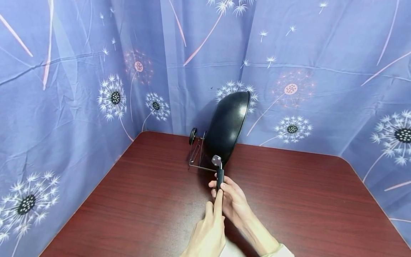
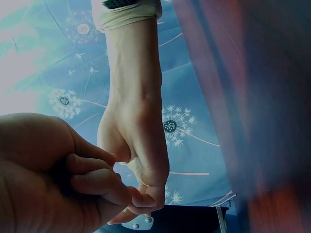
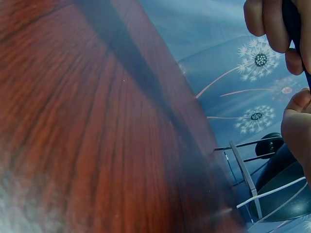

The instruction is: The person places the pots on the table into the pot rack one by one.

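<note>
While the black wok (image 1: 228, 126) stands on edge in a wire rack (image 1: 196, 157) at the far middle of the bench (image 1: 128, 200), we see both hands curl round its handle (image 1: 219, 178) | right hand (image 1: 232, 200) ahead, left hand (image 1: 208, 232) behind, steadying it upright | rack's contact hidden; wrist views blurred.

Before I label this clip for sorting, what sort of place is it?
Probably a makeshift recording booth, not a real kitchen: a dandelion-print cloth hangs all round a bare wooden table, where both hands grip the handle of a wok on a wire rack.
</note>
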Demonstrator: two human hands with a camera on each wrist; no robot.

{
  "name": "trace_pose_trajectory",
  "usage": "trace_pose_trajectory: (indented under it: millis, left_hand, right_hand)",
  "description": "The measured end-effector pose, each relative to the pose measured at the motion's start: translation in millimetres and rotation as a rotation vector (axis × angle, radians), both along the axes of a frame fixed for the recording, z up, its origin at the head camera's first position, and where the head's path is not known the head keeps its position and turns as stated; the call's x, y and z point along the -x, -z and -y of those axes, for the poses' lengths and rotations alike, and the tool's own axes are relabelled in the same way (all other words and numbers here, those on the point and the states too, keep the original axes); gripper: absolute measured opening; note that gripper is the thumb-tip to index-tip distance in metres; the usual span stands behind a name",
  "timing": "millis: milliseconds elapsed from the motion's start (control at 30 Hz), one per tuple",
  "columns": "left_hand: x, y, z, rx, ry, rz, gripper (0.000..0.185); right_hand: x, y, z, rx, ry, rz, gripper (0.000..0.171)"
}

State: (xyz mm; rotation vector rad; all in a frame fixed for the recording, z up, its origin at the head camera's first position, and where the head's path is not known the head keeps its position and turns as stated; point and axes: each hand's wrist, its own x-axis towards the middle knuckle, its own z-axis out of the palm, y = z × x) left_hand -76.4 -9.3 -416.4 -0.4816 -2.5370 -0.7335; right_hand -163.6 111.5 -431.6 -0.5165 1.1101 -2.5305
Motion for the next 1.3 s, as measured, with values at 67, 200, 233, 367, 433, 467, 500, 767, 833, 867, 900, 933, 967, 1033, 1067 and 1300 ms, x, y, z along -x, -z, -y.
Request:
trace_pose_trajectory:
  millis: [67, 200, 233, 367, 433, 467, 500, 767, 833, 867, 900, 933, 967, 1033, 1067, 1300]
  left_hand:
    - [0.7, 1.2, -1.0, 0.001, 0.004, 0.000, 0.077]
    - [3.2, 4.6, -2.7, 0.028, 0.012, -0.018, 0.077]
    - [3.9, 5.7, -3.0, 0.039, 0.012, -0.028, 0.077]
    - [5.6, 8.7, -4.2, 0.081, 0.011, -0.051, 0.078]
    - [5.6, 9.1, -4.5, 0.094, 0.015, -0.033, 0.079]
    - [5.6, 9.1, -4.5, 0.103, 0.017, -0.019, 0.081]
    - [5.4, 9.0, -4.4, 0.110, 0.021, -0.002, 0.082]
    - [5.6, 7.2, -0.1, 0.119, 0.084, 0.099, 0.089]
    - [5.9, 6.0, 2.1, 0.112, 0.110, 0.145, 0.091]
    - [6.1, 5.4, 3.4, 0.107, 0.124, 0.170, 0.091]
    - [6.3, 4.6, 4.8, 0.107, 0.134, 0.193, 0.091]
    - [6.5, 3.8, 6.5, 0.108, 0.145, 0.212, 0.090]
    - [6.8, 2.8, 8.3, 0.109, 0.156, 0.230, 0.089]
    - [7.7, 0.5, 12.1, 0.104, 0.172, 0.262, 0.087]
    - [7.9, -0.7, 14.3, 0.102, 0.179, 0.274, 0.086]
    - [16.4, -7.7, 32.5, 0.050, 0.235, 0.369, 0.075]
  right_hand:
    - [0.7, 0.1, -0.8, -0.011, 0.003, -0.001, 0.029]
    - [1.6, -0.6, -2.4, -0.043, 0.014, 0.020, 0.030]
    - [1.7, -0.8, -2.7, -0.046, 0.014, 0.033, 0.030]
    - [1.6, -1.0, -5.1, -0.054, 0.016, 0.076, 0.029]
    - [1.4, -0.8, -6.5, -0.061, 0.015, 0.093, 0.028]
    - [1.3, -0.5, -7.4, -0.069, 0.016, 0.098, 0.028]
    - [1.2, -0.1, -8.1, -0.077, 0.017, 0.107, 0.028]
    - [2.1, 4.0, -12.3, -0.147, 0.036, 0.089, 0.029]
    - [2.5, 5.0, -13.5, -0.161, 0.038, 0.074, 0.028]
    - [2.6, 5.3, -13.9, -0.168, 0.040, 0.071, 0.027]
    - [2.7, 5.6, -14.2, -0.175, 0.043, 0.070, 0.028]
    - [2.8, 5.8, -14.5, -0.181, 0.044, 0.069, 0.028]
    - [2.7, 5.5, -14.8, -0.188, 0.048, 0.070, 0.029]
    - [2.7, 4.9, -14.8, -0.201, 0.056, 0.074, 0.030]
    - [2.6, 4.4, -14.9, -0.207, 0.057, 0.076, 0.031]
    - [3.2, 0.8, -17.7, -0.287, 0.073, 0.066, 0.036]
